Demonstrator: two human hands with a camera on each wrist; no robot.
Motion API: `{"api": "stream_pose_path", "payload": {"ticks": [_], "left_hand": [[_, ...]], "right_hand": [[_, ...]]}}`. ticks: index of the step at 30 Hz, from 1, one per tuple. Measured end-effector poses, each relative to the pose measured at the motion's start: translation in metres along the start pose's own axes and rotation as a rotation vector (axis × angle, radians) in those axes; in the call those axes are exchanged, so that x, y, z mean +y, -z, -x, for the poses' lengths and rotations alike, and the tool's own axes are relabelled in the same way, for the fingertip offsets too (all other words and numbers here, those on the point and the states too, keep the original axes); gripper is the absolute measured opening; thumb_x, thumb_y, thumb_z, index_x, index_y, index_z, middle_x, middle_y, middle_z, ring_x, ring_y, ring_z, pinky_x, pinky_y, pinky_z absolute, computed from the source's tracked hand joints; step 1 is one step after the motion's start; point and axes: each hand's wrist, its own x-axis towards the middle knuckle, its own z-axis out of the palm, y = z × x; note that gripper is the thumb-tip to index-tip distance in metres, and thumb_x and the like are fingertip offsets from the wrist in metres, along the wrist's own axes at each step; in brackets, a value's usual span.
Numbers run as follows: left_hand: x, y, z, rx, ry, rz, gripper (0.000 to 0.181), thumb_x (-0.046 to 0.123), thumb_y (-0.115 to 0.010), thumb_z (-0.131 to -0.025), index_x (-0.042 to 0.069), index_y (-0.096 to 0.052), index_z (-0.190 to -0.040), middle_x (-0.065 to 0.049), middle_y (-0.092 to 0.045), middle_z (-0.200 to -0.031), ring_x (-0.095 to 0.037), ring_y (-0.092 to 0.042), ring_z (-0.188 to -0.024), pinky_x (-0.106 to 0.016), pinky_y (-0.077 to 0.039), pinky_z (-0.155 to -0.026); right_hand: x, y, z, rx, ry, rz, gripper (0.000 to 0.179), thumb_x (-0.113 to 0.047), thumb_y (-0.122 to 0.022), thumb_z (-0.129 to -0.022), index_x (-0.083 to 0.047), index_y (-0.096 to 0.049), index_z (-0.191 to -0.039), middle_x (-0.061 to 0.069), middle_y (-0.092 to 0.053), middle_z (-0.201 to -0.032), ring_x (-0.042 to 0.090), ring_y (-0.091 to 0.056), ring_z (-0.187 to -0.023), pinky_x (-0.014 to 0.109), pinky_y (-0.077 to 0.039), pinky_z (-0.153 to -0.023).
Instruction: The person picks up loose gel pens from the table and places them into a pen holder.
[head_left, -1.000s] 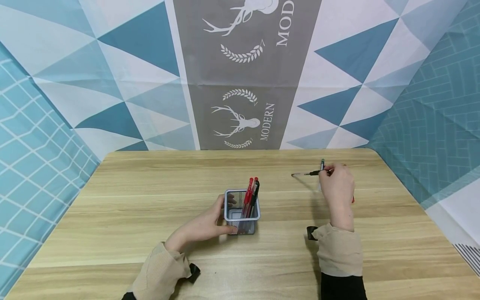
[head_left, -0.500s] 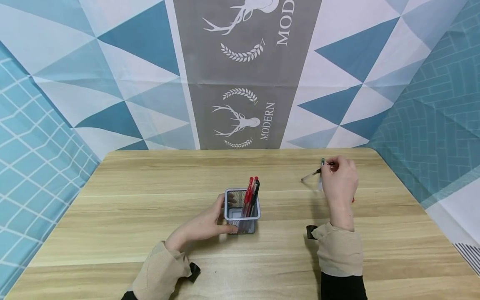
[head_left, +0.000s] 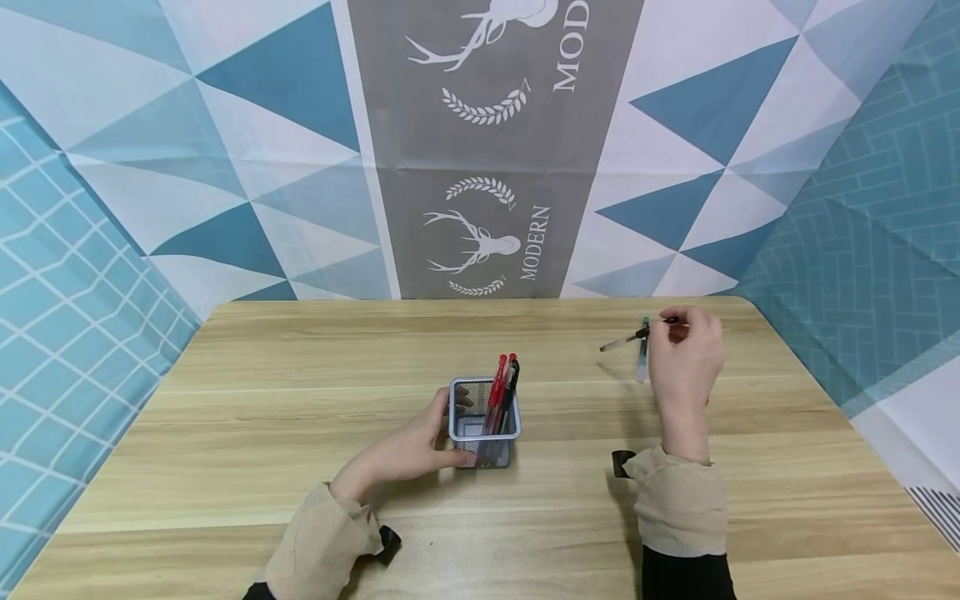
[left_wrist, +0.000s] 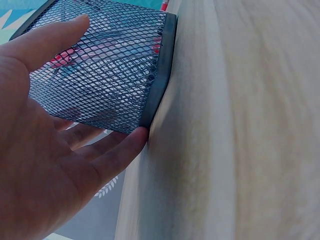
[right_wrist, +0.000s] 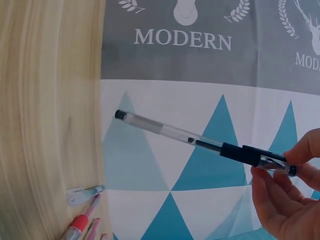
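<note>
On the table (head_left: 540, 525) I am noting an upright mesh cup (head_left: 497, 455), which the left hand (head_left: 408, 448) is gripping. The right hand (head_left: 686, 360) is pinching a black pen (right_wrist: 235, 152) aloft, well apart from the cup; collecting seems the current step, the next move calling for tilting the pen's free end down.

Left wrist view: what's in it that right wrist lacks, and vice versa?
Left wrist only: left hand gripping a dark metal mesh pen holder, red showing through it.

Right wrist only: right hand pinching a clear-barrelled pen with a black grip, plus several red-ended pens and a pale blue-and-clear pen, lower left.

Both: pale wooden tabletop and grey, white and blue patterned backdrop.
</note>
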Motion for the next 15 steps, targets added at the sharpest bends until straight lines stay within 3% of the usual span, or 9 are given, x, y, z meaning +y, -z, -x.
{"api": "stream_pose_path", "payload": {"ticks": [5, 9, 12, 15], "left_hand": [[0.000, 0.000, 0.000, 0.001, 0.005, -0.001, 0.086, 0.030, -0.072, -0.075, 0.016, -0.015, -0.139, -0.013, -0.052, -0.121, -0.025, -0.052, -0.111, -0.047, -0.034, -0.102], [0.000, 0.000, 0.000, -0.003, 0.008, -0.003, 0.087, 0.030, -0.072, -0.076, 0.018, -0.013, -0.139, -0.012, -0.052, -0.121, -0.025, -0.051, -0.112, -0.047, -0.034, -0.102], [0.000, 0.000, 0.000, -0.003, 0.002, 0.001, 0.087, 0.030, -0.072, -0.075, 0.017, -0.013, -0.139, -0.013, -0.051, -0.122, -0.025, -0.051, -0.112, -0.047, -0.033, -0.103], [0.000, 0.000, 0.000, -0.005, -0.003, 0.007, 0.087, 0.029, -0.072, -0.075, 0.017, -0.014, -0.139, -0.013, -0.051, -0.122, -0.025, -0.051, -0.112, -0.047, -0.033, -0.103]], "right_hand": [[-0.004, 0.001, -0.001, 0.044, -0.012, -0.059, 0.021, -0.005, -0.043, -0.085, 0.002, -0.061, -0.093, 0.014, -0.050, -0.094, 0.014, -0.053, -0.076, 0.017, -0.042, -0.070], [-0.009, 0.003, -0.001, 0.074, -0.019, -0.097, 0.022, -0.006, -0.043, -0.086, -0.001, -0.062, -0.095, 0.001, -0.047, -0.088, 0.002, -0.048, -0.073, 0.013, -0.043, -0.069], [-0.013, 0.005, 0.000, 0.095, -0.012, -0.124, 0.022, -0.008, -0.044, -0.086, -0.003, -0.063, -0.097, -0.011, -0.042, -0.085, -0.002, -0.048, -0.073, 0.012, -0.045, -0.069], [-0.016, 0.006, 0.000, 0.117, 0.013, -0.150, 0.022, -0.009, -0.045, -0.087, -0.004, -0.064, -0.098, -0.013, -0.041, -0.084, -0.003, -0.050, -0.072, 0.011, -0.046, -0.068]]}}
